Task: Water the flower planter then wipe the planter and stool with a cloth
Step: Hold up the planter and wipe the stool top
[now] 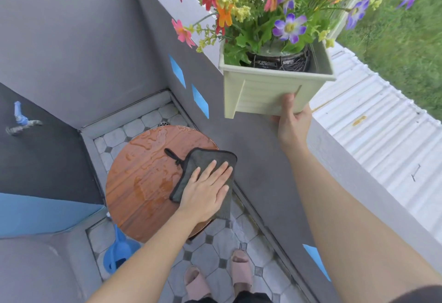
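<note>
A pale green square planter [263, 92] full of colourful flowers [275, 3] is held up in the air at the upper right. My right hand [293, 121] grips its lower front corner from below. Below it stands a round wooden stool [143, 178], its top wet with puddles. A grey cloth [205, 161] with a black loop lies on the stool's right side and hangs over the edge. My left hand [208, 188] presses flat on the cloth, fingers spread.
A blue watering can [119, 252] sits on the tiled floor [215, 250] under the stool's near edge. A grey parapet wall [263, 159] runs along the right, a white metal roof [382, 135] beyond it. A tap [20, 118] sticks out at the left. My slippered feet [220, 276] are at the bottom.
</note>
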Tool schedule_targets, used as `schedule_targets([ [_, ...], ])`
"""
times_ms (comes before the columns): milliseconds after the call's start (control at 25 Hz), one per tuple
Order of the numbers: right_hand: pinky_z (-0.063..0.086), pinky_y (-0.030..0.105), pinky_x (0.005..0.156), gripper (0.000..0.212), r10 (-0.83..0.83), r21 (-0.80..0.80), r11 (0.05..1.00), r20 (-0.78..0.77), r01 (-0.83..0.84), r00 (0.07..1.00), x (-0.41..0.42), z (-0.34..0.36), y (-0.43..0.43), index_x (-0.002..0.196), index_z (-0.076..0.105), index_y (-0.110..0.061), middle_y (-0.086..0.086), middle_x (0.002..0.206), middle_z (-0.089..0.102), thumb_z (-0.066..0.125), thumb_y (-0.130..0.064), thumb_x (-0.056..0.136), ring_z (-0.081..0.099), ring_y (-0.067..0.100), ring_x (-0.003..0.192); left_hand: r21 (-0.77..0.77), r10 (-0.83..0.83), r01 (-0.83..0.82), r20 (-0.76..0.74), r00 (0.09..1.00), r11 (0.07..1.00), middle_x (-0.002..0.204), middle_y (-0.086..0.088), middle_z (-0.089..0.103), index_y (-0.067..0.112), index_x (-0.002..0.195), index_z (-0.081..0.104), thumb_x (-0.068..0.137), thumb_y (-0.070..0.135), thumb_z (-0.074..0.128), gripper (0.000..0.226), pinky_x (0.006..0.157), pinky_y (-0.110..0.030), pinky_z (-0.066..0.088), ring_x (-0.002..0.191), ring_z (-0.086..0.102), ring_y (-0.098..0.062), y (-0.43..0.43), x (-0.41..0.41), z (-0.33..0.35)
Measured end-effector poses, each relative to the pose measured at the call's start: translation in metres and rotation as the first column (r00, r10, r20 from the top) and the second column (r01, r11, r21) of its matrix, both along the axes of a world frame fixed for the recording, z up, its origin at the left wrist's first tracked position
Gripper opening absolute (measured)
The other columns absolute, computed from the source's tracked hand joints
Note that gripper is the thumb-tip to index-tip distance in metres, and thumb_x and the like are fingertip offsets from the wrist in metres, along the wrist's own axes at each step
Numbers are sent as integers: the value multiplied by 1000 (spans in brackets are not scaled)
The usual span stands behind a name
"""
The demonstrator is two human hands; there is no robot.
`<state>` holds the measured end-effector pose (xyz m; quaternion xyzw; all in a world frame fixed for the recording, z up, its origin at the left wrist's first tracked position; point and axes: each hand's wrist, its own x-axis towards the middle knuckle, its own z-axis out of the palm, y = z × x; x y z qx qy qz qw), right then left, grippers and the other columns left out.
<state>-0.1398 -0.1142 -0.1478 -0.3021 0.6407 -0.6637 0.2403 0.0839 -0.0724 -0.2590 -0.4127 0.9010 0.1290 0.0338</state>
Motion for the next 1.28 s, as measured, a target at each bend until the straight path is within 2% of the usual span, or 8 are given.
schedule_targets([
  [240,49,31,70,53,-10,35,999,-9,10,1000,1,-1,-1,96,56,-15,3,90,59,50,-61,71,55,12,83,33,244,-243,-56,968,970,157,15,16,31,149,17,90,47,1,63,115,-43,9,145,9,-13,-45,-23,-4],
  [440,48,17,56,58,-18,-9,1000,16,18,1000,3,0,-1,100,56,-11,-1,84,59,52,-60,70,56,11,79,53,444,-442,-36,895,896,158,13,6,28,150,8,100,38,14,52,116,-45,6,146,1,-15,-72,-22,-5],
  [560,48,18,53,72,-9,-21,1000,25,10,1000,3,0,-1,99,56,-11,-4,80,58,56,-75,66,56,16,78,61,558,-556,-35,829,829,159,13,0,27,151,3,100,37,13,52,116,-45,2,146,-3,-17,-80,-19,-6],
  [800,47,13,50,87,-7,-43,999,34,8,999,7,6,2,104,56,-6,-4,80,58,56,-80,59,58,-5,66,105,769,-763,-37,638,638,160,6,-2,21,151,1,100,36,15,55,116,-49,2,146,-5,-23,-87,-7,-4],
  [960,46,10,50,86,-8,-49,999,44,11,999,8,9,3,105,55,-3,-4,82,58,57,-77,61,58,-12,65,40,695,-697,58,717,716,160,1,2,17,151,5,99,44,16,60,114,-51,0,146,-4,-26,-92,5,6],
  [1040,47,10,51,90,0,-47,999,45,2,999,9,10,3,105,55,-5,-2,84,58,54,-81,56,58,-13,66,-80,509,-506,16,861,859,158,-5,17,11,149,19,96,48,17,65,115,-47,6,146,7,-25,-97,27,8],
  [1160,47,10,50,93,-4,-43,999,54,6,999,8,9,3,106,55,-2,0,83,58,59,-80,57,58,-12,64,-13,191,-190,66,979,982,159,4,7,20,151,10,87,58,2,74,116,-43,5,146,1,-13,-111,61,3],
  [1280,50,14,50,94,5,-38,999,72,-2,997,6,7,2,105,55,-4,2,83,57,58,-82,53,60,-8,65,-14,309,-310,91,947,951,159,7,1,25,151,5,95,55,11,64,116,-48,5,146,-4,-14,-120,71,-5],
])
